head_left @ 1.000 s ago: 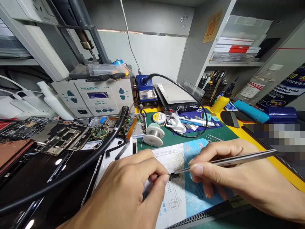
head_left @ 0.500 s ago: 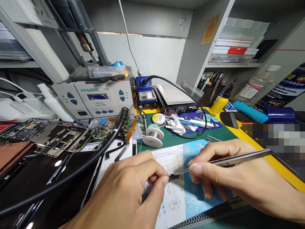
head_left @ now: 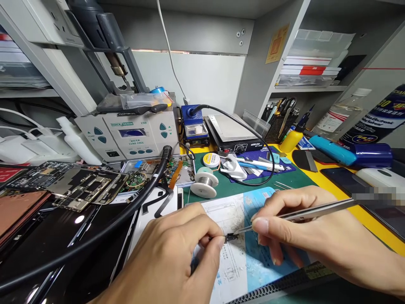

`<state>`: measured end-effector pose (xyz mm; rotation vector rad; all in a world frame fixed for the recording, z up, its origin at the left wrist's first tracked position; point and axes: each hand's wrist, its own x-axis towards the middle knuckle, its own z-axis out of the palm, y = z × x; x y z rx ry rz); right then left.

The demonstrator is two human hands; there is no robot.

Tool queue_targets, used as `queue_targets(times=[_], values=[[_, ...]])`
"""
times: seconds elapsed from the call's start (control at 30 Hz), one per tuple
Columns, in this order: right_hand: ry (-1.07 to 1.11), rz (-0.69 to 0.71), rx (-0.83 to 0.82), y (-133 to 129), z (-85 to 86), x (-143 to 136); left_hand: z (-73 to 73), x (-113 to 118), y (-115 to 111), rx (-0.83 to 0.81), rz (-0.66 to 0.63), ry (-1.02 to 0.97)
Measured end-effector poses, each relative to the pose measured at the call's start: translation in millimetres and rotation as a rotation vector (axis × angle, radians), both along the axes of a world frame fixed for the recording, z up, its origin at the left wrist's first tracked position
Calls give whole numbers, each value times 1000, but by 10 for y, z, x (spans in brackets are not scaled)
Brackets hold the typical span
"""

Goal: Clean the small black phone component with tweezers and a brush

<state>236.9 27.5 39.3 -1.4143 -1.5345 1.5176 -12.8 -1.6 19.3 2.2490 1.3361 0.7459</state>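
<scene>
My left hand pinches a tiny dark component between thumb and forefinger, just above a light-blue and white work mat. My right hand grips thin metal tweezers. The tweezer tips meet the small component from the right. Both hands hover low over the mat at the front of the bench.
A hot-air rework station stands at the back left, its black hose crossing opened phones and boards. Solder spools, a hot plate, a tool cup, a yellow bottle and a spray can crowd the back and right.
Both hands stay put on the small component. The view has tilted slightly, so the bench items sit a little lower in the frame.
</scene>
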Motion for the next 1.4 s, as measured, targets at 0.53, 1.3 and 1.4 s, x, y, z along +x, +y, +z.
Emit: queue_targets(times=[0.53, 1.3, 1.4], values=[[102, 24, -54, 25, 6, 1, 17, 58, -1, 23, 88, 4], [123, 2, -34, 44, -19, 15, -10, 61, -24, -24, 86, -53], [263, -22, -99, 78, -43, 35, -1, 72, -28, -35, 99, -62]])
